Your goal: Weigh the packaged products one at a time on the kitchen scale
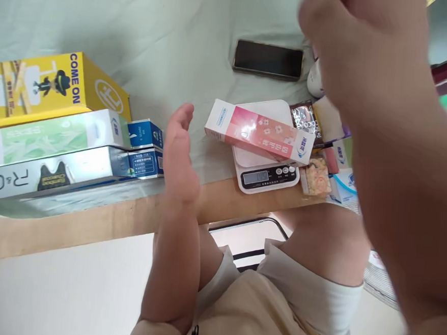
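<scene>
A pink and white toothpaste-style carton (266, 132) lies slantwise across a white kitchen scale (268, 178). The scale's display is lit, but its digits are hard to read. My left hand (181, 157) rests on its edge at the table's near side, between the scale and the boxes on the left. Its fingers point forward, and nothing shows in it. Raised close to the camera at the upper right is my right hand (344, 30). The frame's top edge cuts off its fingers, so what they hold, if anything, is hidden. Neither hand touches the carton.
At left lie a yellow box (33, 88), a green-white carton (53, 137), a silver carton (58, 176) and small blue boxes (146, 149). A phone (268, 60) lies behind the scale. Snack packets (317, 176) and other packages crowd its right side, partly behind my right forearm.
</scene>
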The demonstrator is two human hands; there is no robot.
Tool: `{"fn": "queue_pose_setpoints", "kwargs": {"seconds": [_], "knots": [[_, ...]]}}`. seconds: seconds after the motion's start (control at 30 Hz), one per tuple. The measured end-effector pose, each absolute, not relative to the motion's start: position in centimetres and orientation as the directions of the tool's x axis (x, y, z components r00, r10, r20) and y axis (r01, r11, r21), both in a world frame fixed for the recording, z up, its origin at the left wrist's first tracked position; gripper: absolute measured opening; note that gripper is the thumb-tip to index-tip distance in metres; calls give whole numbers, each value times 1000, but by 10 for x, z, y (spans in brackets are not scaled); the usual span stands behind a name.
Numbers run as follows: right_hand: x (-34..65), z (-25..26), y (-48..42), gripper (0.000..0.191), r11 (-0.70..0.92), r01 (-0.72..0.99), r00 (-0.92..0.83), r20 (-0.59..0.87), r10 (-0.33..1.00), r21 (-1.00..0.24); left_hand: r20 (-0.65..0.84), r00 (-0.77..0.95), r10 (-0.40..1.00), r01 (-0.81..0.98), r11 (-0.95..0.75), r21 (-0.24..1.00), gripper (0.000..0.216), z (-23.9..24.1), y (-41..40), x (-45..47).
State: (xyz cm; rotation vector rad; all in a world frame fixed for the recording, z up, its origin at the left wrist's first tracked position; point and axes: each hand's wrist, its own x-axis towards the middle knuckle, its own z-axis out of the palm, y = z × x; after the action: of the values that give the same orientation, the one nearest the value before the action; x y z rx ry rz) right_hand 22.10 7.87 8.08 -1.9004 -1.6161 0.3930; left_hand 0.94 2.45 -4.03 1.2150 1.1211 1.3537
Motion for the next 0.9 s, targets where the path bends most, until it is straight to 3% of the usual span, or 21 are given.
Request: {"fn": "queue_pose_setpoints", "kwargs": {"seconds": [0.03, 0.13, 0.33, 0.57, 0.9], "knots": [[217, 81, 49, 26, -61, 784, 235, 205, 950, -618, 70, -23, 997, -64, -72, 995, 75, -42, 25, 9], [217, 58, -26, 32, 20, 790, 244, 344, 907, -613, -22, 23, 999, -47, 23, 999, 77, -47, 22, 5], [236, -1, -65, 51, -174, 832, 363, 281, 888, -526, -39, 40, 998, -18, 40, 999, 73, -50, 17, 1], [234, -27, -63, 42, 50, 833, 264, 474, 840, -552, -9, 63, 998, 15, 8, 1000, 75, -47, 15, 11], [248, -38, -83, 39, 64, 736, 296, 405, 865, -674, 43, 84, 996, 19, -45, 999, 71, -56, 12, 15]]}}
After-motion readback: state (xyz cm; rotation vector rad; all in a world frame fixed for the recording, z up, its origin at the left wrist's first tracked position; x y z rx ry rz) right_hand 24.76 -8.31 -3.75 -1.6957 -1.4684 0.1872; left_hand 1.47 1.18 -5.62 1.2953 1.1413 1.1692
